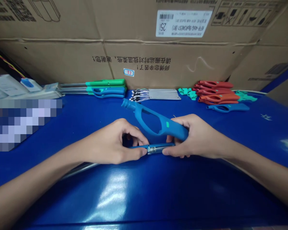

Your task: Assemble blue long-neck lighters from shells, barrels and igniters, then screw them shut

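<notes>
Both of my hands meet at the middle of the blue table. My right hand is closed round the rear of a blue lighter handle shell, which tilts up to the left. Its fingertips also pinch the right end of a thin blue and clear inner part lying low over the table. My left hand is closed in a pinch on the left end of that inner part. A metal tube runs out to the left under my left wrist.
Along the cardboard boxes at the back lie green and blue finished lighters, a bundle of metal tubes with wires, small green caps, and a pile of red handle shells with one blue shell. White packets sit far left.
</notes>
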`<state>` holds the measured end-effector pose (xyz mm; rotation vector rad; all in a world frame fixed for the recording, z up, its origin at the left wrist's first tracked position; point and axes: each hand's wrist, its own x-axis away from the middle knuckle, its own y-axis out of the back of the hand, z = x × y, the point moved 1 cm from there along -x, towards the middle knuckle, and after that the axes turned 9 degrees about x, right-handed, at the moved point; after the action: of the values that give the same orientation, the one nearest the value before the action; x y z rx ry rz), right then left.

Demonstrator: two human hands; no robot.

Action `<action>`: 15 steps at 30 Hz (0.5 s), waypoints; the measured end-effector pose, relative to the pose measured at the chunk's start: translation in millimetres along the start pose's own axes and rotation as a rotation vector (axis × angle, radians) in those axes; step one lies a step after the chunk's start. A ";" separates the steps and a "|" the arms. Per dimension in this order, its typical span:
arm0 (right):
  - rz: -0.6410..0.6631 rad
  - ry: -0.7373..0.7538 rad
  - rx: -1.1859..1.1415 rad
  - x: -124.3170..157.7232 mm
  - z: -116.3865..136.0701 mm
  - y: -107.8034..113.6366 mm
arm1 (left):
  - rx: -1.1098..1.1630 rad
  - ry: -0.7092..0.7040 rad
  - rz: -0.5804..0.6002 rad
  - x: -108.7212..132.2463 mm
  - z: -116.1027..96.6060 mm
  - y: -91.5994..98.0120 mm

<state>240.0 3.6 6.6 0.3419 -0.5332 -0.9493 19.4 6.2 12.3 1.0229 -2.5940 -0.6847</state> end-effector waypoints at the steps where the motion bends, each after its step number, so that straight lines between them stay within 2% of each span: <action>1: -0.007 0.007 0.007 0.4 0.3 -0.5 | -0.014 -0.030 -0.015 0.6 0.1 -1.3; 6: -0.048 0.072 0.088 1.1 -0.1 -1.2 | -0.092 -0.171 -0.027 3.6 1.8 -6.6; 15: -0.106 0.136 0.194 0.4 -0.7 -3.3 | -0.471 -0.231 -0.172 3.9 -7.1 -14.6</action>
<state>238.3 1.5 4.5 0.6103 -0.4877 -0.9708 27.8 -8.1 11.0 1.0624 -2.3545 -1.4493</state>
